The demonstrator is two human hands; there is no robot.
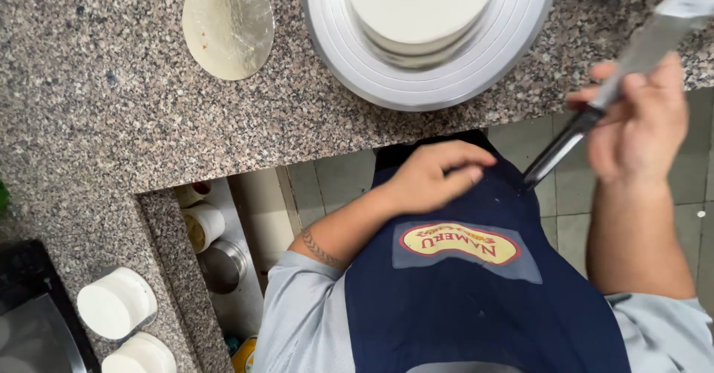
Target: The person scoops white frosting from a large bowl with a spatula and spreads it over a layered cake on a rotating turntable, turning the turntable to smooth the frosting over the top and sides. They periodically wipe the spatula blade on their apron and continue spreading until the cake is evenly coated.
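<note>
While the left hand (431,176) lies open beside the apron's oval red-and-yellow label (459,242), the right hand (643,124) grips a palette knife (595,109).

Speckled granite worktop (111,120), L-shaped. On it: round gold cake board (227,23) lying flat at the top, grey cake turntable (349,53) just right of it near the front edge, two white round tubs (117,303) lower left beside a black appliance (30,306).

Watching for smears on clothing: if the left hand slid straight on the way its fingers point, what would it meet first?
Probably the dark blade tip held by the right hand, across the blue apron; the left hand rests there. Depth is unclear.
</note>
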